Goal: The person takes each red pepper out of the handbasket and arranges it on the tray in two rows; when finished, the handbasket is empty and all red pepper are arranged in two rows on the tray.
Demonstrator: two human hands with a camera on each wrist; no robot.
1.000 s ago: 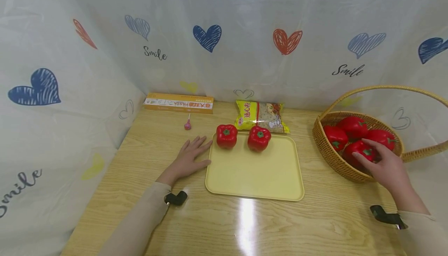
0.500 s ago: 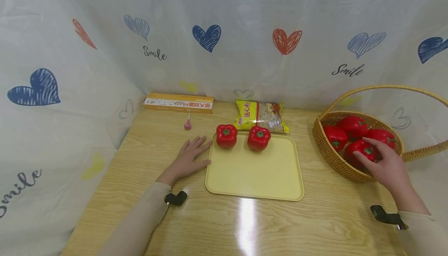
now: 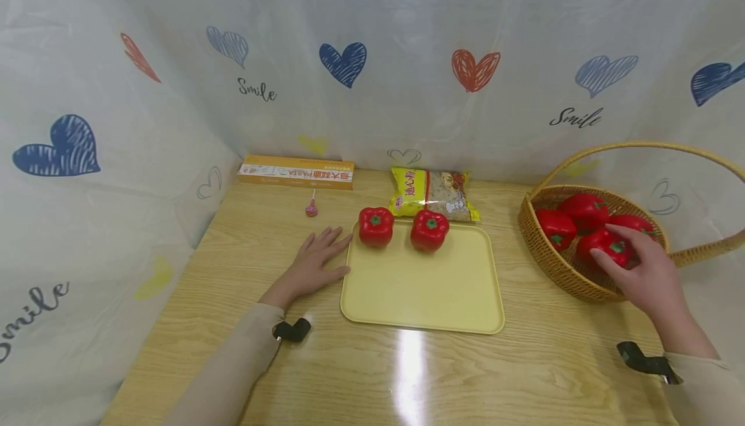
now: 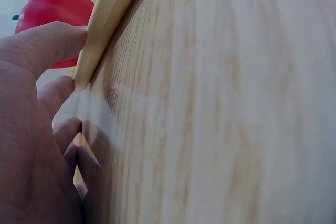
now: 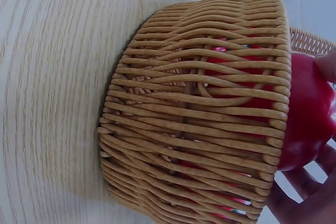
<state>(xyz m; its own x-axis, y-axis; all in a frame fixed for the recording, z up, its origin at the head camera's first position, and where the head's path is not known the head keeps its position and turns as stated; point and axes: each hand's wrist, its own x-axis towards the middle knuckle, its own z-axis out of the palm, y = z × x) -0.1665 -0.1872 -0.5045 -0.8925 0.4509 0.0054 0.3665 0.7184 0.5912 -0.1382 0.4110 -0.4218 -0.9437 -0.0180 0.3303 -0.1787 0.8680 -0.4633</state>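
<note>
My right hand [image 3: 650, 277] reaches into the wicker basket [image 3: 544, 258] and grips a red bell pepper [image 3: 603, 249], thumb on one side and fingers on the other. In the right wrist view this pepper [image 5: 308, 116] stands partly above the basket's rim. Several more red bell peppers lie in the basket around it. My left hand [image 3: 314, 264] lies with fingers spread at the left edge of the yellow tray [image 3: 419, 290], thumb and forefinger tips against its side. Two red bell peppers [image 3: 376, 227] [image 3: 429, 231] stand near the tray's back edge.
Behind the tray lies a yellow bag of macaroni [image 3: 433, 194]. An orange and white pasta box [image 3: 295, 172] is at the back left, with a lollipop [image 3: 312, 206] in front of it. The basket's tall handle [image 3: 646, 146] arches over on the right.
The pepper in my right hand has shifted slightly right and up within the basket, and the hand has moved with it. My left hand stays in place at the tray.
</note>
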